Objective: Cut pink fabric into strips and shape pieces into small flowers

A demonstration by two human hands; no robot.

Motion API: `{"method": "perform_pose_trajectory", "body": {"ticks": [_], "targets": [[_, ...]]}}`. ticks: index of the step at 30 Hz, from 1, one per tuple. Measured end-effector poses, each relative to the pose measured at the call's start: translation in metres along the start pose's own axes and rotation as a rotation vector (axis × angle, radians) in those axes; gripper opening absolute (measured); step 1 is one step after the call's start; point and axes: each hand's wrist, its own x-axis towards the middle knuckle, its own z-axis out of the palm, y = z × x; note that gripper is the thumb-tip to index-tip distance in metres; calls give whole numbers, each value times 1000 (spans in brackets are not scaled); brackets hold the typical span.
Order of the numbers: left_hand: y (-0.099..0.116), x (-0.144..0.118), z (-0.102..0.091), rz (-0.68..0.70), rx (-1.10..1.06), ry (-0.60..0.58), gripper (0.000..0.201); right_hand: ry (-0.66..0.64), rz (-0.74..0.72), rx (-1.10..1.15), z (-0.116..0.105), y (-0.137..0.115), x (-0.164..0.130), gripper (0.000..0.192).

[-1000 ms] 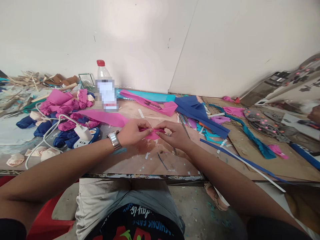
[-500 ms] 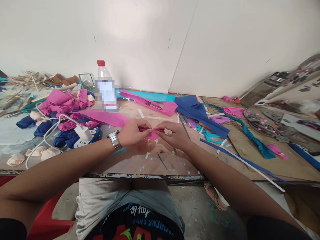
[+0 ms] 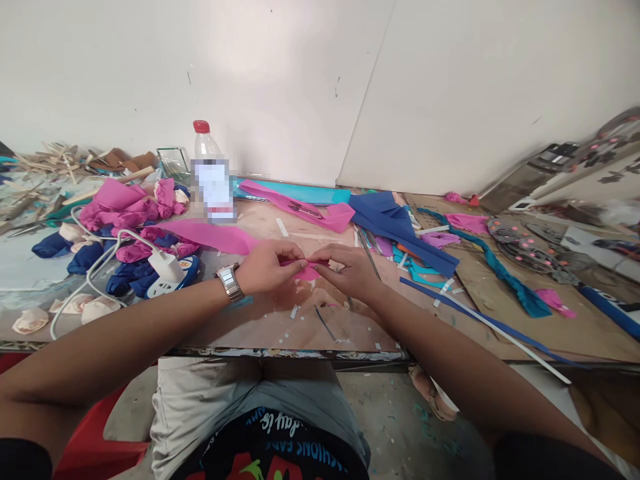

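Between both hands, over the middle of the table, is a pink strip of crepe paper or cloth; which of the two I cannot tell. My left hand, with a metal watch on its wrist, pinches the strip's left side between thumb and fingers. On the other side my right hand pinches it the same way, the two sets of fingertips almost touching. A long pink tail runs out to the left behind my left hand. Much of the held part is hidden by my fingers.
Left stand a power strip with a white charger and crumpled pink and blue rosettes. Behind are a red-capped bottle and a phone. Blue strips, a white stick and cardboard lie right.
The pink piece between my fingertips has been gathered slightly, and less of it shows. Both hands stay in nearly the same place.
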Motion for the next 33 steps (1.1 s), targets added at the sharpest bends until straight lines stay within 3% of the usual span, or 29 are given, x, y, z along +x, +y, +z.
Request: {"method": "perform_pose_trajectory", "body": {"ticks": [18,33], "targets": [[0,-1,-1,59,79,31,25,34,-46,-27,0,2,-1,12],[1,-3,0,91,156,52,29,26,107,11,3,-2,1,10]]}}
